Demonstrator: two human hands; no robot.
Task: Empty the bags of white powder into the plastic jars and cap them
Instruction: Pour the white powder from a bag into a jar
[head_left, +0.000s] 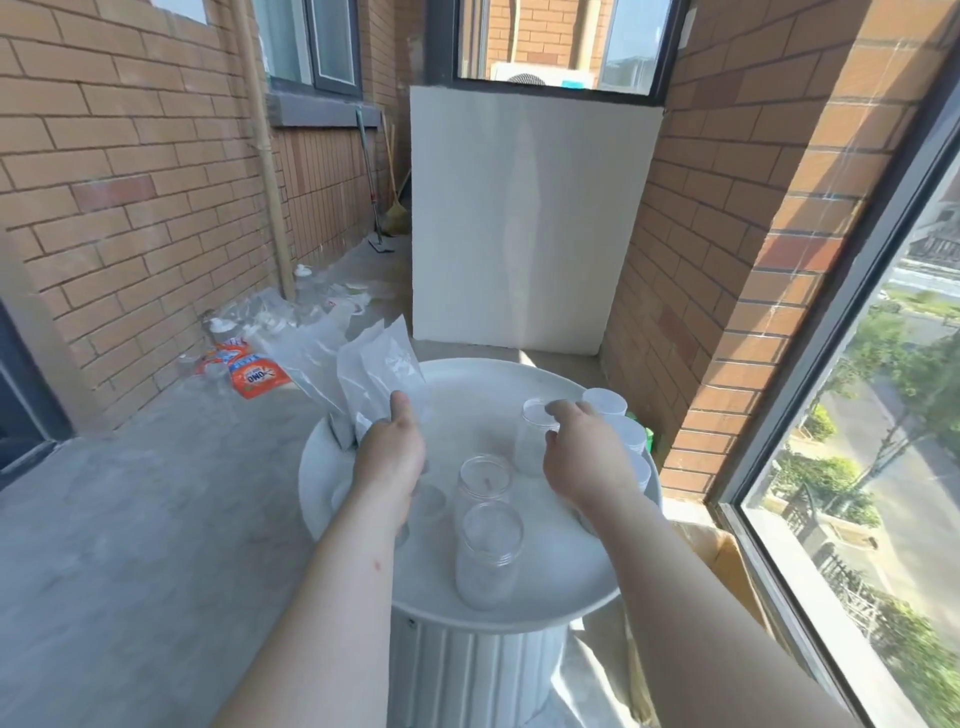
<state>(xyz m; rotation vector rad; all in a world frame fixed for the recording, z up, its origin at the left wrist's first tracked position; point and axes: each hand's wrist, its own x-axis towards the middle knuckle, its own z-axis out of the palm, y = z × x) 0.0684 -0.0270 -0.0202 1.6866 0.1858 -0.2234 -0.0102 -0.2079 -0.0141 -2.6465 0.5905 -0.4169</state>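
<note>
White powder bag (382, 364) is leaning at the table's (493, 384) left edge, left hand (393, 453) pinching it; right hand (583, 453) is grasping a clear jar (531, 441). Hasty tipping risks powder missing the narrow mouth.

- Red-brown brick walls (130, 171) run along both sides of a narrow balcony.
- Bare grey concrete floor (130, 519), in daylight.
- Tall flat white panel (524, 218) stands upright at the far end.
- Dark-framed window (561, 41) sits above that panel.
- Large dark-framed glass window (857, 467) on the right shows sunlit trees and a road.
- Round white rimmed table top (317, 467) sits on a ribbed white base (483, 675).
- Straw broom (397, 208) and long-handled mop (371, 171) lean in the far left corner.
- Brown cardboard box (727, 556) sits beside the right window.
</note>
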